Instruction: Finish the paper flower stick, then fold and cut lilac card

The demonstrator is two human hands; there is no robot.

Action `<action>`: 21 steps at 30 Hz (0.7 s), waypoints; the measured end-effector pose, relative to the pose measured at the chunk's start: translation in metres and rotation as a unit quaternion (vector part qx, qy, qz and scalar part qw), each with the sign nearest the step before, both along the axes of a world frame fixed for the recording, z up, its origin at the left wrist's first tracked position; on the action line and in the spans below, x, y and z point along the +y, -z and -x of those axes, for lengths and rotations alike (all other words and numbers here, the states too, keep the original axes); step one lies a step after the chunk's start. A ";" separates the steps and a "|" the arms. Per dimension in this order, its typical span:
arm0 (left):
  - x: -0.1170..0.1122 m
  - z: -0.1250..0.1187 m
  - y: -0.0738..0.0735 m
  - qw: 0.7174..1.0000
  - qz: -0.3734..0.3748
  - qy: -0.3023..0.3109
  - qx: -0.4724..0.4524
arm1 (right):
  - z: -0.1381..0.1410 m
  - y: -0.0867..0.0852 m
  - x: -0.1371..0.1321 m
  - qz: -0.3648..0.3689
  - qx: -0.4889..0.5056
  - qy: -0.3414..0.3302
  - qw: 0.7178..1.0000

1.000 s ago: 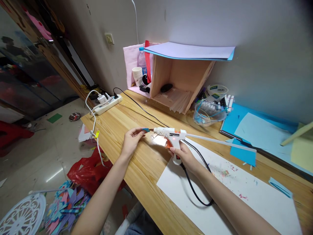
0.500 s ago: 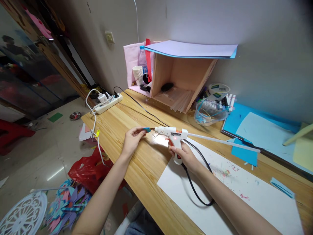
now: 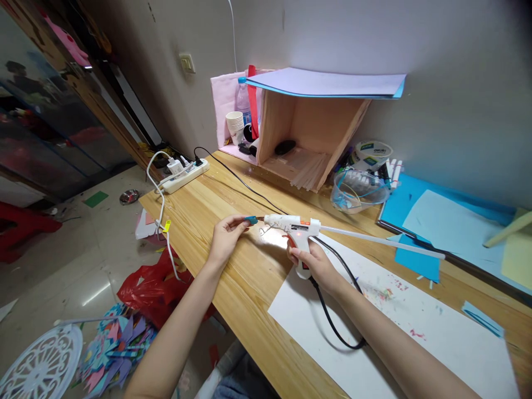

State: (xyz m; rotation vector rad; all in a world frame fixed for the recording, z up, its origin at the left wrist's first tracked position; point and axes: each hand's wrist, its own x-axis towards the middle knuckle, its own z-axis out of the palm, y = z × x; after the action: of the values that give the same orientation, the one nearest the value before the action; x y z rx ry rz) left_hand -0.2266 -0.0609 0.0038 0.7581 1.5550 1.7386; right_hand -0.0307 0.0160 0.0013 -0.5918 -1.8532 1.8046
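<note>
Glue gun: the white glue gun (image 3: 286,223), landmark for this figure, was held over the wooden table (image 3: 245,282).
Long axis: it ran from the metal nozzle at left, back along the clear glue stick (image 3: 382,242) at right, dipping slightly rightward.
Right hand: the right hand (image 3: 313,261) was wrapped around the gun's grip.
Left hand: the left hand (image 3: 226,239), apart from the right and nearer the nozzle, pinched a small blue piece (image 3: 251,220) in its fingertips.
Nozzle and blue piece: the piece lay directly ahead of the gun's tip; contact between them could not be told.
Gun label: a dark panel on the gun's side bore pale marks, too small to read.
Tape label: on the tape roll (image 3: 372,153), beyond the gun to the right, lettering showed but was not surely legible.
Cable tag: the yellow tag (image 3: 167,226), left of the gun, had no readable writing.
</note>
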 end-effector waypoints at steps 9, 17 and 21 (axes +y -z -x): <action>0.001 -0.002 -0.001 0.998 0.003 -0.026 0.051 | -0.001 0.004 0.002 -0.015 -0.010 0.010 1.000; 0.000 -0.001 -0.002 0.998 0.018 -0.036 0.046 | -0.002 0.011 0.004 -0.021 -0.013 0.064 0.998; 0.000 0.001 -0.001 0.999 0.010 -0.035 0.033 | 0.010 0.003 0.021 -0.063 0.010 0.131 0.989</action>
State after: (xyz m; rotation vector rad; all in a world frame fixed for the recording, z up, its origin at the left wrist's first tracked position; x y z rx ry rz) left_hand -0.2273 -0.0610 0.0045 0.7667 1.6580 1.7612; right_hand -0.0403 0.0371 -0.0014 -0.7296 -1.7697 1.5071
